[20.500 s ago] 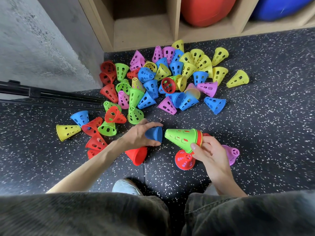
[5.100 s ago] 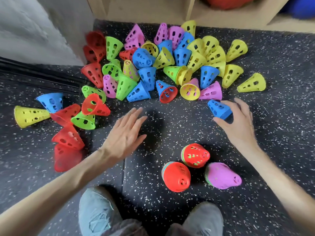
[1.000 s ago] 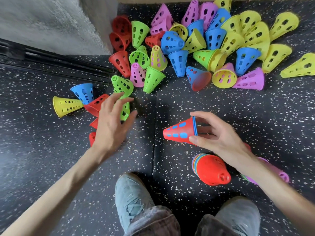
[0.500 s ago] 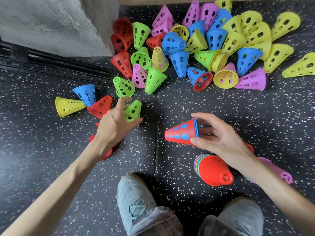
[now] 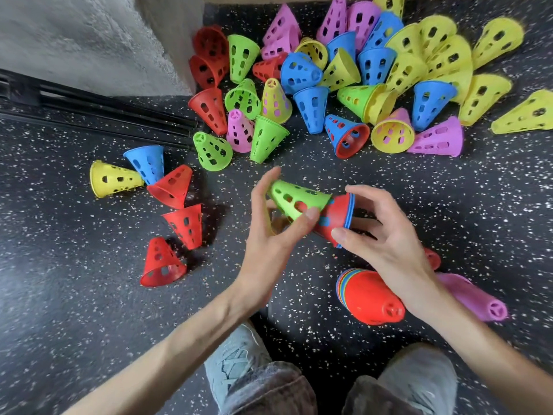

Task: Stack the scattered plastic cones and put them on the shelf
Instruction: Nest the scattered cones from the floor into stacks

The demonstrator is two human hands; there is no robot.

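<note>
Together, the left hand point(image 5: 270, 232) pinched a green cone point(image 5: 296, 199) over the red stack point(image 5: 336, 218) gripped by the right hand point(image 5: 386, 238).

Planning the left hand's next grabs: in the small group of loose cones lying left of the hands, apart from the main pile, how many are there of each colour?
Red cones: 3
Blue cone: 1
Yellow cone: 1
Total: 5
</note>
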